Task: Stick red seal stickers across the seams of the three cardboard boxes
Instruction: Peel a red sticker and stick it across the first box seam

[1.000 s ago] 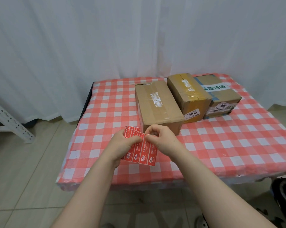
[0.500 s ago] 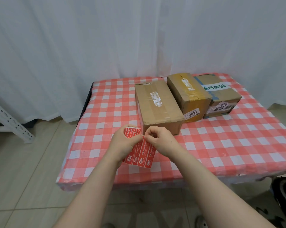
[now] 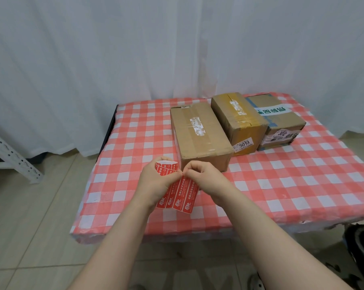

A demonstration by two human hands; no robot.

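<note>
Your right hand [image 3: 206, 176] has slid its pinch nearer your left hand [image 3: 156, 181], and the sticker sheet [image 3: 178, 193] now curls over at its end nearest the front box [image 3: 199, 135].

Free room and obstacles, as seen over my arms:

- Desk [image 3: 135, 130], left half: bare checked cloth, open for my left hand [image 3: 156, 181] to pass.
- Desk, near right: bare cloth in front of the boxes, open to my right hand [image 3: 206, 178].
- Near box [image 3: 199, 132]: stands just beyond both hands, blocking the straight way forward.
- Middle box [image 3: 239, 120] and far box [image 3: 279, 118]: packed side by side against it, no gap between.
- Curtain [image 3: 176, 49]: closes off the far edge.
- Sticker sheet [image 3: 179, 195]: hangs between my hands.
</note>
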